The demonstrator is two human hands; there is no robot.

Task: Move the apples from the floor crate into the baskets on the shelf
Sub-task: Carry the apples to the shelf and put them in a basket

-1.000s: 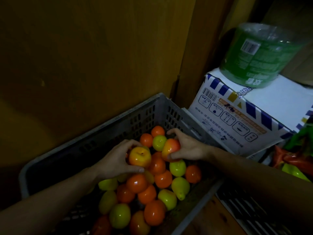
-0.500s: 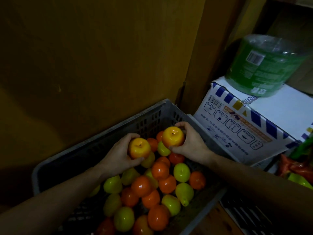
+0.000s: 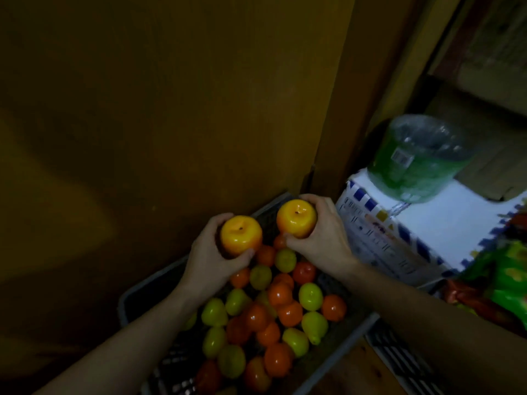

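My left hand (image 3: 209, 259) grips a yellow-orange apple (image 3: 241, 234), stem up, above the far end of the grey floor crate (image 3: 339, 353). Beside it my right hand (image 3: 323, 236) grips a second yellow-orange apple (image 3: 296, 218), slightly higher. Both apples are lifted off the pile. Below them the crate holds several orange fruits (image 3: 289, 313) and yellow-green fruits (image 3: 310, 296). The shelf baskets are out of view.
A brown wooden panel (image 3: 171, 109) rises right behind the crate. To the right stands a white and blue carton (image 3: 399, 243) with a green plastic-wrapped pack (image 3: 416, 163) on it. Green and red bags (image 3: 504, 280) lie at the right edge. A second slatted crate (image 3: 399, 357) sits at bottom right.
Both hands have risen out of the crate, each carrying its apple upward. The right hand's apple has turned stem up. The view has tilted upward.
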